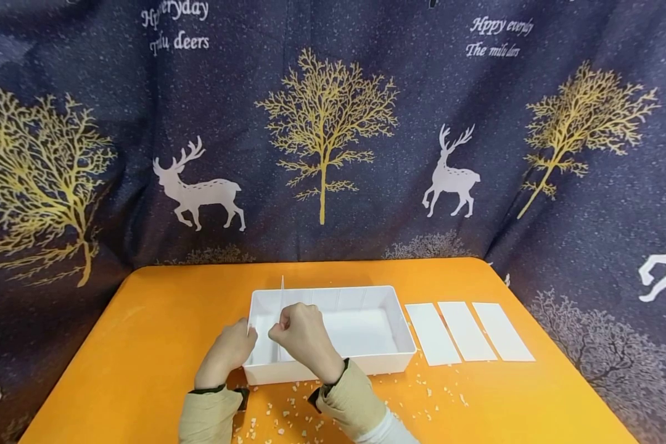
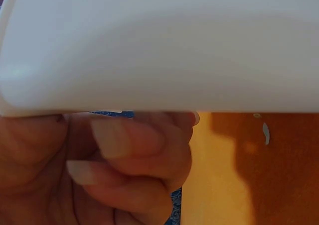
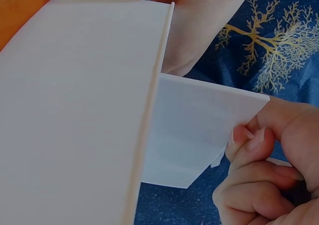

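A white rectangular plastic box [image 1: 374, 365] stands on the orange table. My left hand [image 1: 230, 348] grips its left end wall at the rim, and in the left wrist view the curled fingers [image 2: 134, 150] lie against the edge of the box wall [image 2: 164, 56]. A thin white divider panel [image 3: 194, 130] stands crosswise near the left end inside the box, rising above the back rim. With thumb and bent forefinger, my right hand [image 1: 305, 333] pinches the panel's upper edge. The other right fingers [image 3: 254, 200] are curled into the palm.
Three white rectangular panels [image 1: 433, 334] lie side by side on the table right of the box. Small pale crumbs [image 1: 288, 407] are scattered along the box's front and right side. A dark cloth [image 1: 361, 179] with deer and trees hangs behind the orange table [image 1: 144, 345].
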Tool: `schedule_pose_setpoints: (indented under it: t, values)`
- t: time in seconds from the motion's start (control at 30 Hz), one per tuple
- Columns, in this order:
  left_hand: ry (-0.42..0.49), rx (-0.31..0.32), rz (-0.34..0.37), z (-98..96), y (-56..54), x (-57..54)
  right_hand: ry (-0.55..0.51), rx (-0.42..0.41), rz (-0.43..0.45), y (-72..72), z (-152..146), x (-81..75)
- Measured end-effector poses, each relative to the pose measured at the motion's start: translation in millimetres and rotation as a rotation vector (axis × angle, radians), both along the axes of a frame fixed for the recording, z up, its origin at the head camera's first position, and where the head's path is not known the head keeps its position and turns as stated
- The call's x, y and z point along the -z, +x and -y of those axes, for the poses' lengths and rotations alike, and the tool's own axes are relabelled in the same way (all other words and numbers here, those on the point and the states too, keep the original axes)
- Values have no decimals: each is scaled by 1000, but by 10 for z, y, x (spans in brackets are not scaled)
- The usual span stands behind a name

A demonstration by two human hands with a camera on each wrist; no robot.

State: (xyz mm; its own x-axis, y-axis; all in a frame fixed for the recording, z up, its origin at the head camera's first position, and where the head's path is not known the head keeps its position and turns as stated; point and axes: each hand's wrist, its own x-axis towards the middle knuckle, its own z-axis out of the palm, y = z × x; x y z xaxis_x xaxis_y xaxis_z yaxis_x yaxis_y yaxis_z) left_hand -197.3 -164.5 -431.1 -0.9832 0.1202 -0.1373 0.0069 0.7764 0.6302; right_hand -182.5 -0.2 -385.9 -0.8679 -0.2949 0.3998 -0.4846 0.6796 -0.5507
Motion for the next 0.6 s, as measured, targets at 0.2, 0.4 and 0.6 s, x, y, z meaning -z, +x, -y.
schedule_pose_setpoints:
  t: [0.2,0.4,0.6]
  values:
    - [-15,-1,7,0,-7,6,-5,-1,3,0,4,-14]
    - [-6,-5,14,-6,3,-9,-2,-1,-3,5,6,-26]
    - [-1,-3,7,-6,6,-4,-9,-5,-13,8,1,-36]
